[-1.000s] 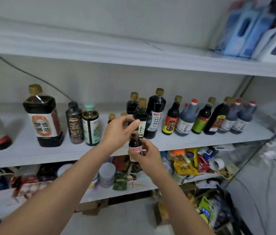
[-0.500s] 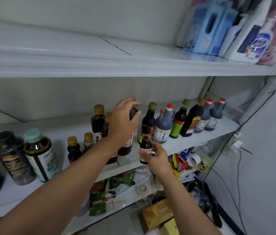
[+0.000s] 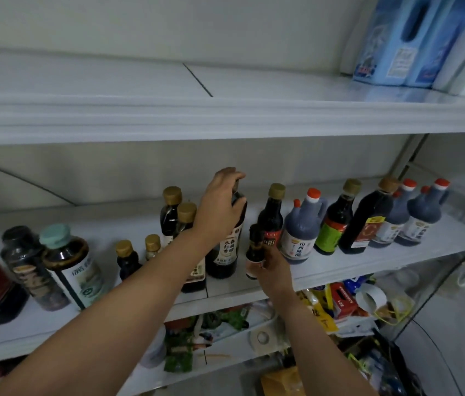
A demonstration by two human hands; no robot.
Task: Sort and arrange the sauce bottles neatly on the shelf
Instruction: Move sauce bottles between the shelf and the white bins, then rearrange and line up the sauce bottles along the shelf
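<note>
Fingers [image 3: 232, 177] of left hand [image 3: 220, 205] around bottle [image 3: 225, 250]

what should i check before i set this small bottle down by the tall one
1. Right hand has a firm hold on the small bottle: ok, it grips the lower body.
2. Small bottle upright and capped: ok.
3. Left hand steadies the tall bottle: ok, it grips the neck and the bottle stands upright on the middle shelf.
4. Room between the tall bottle and the gold-capped bottle: cannot tell, the small bottle hides most of the gap.
5. Small bottle's base already on the shelf: cannot tell.
</note>
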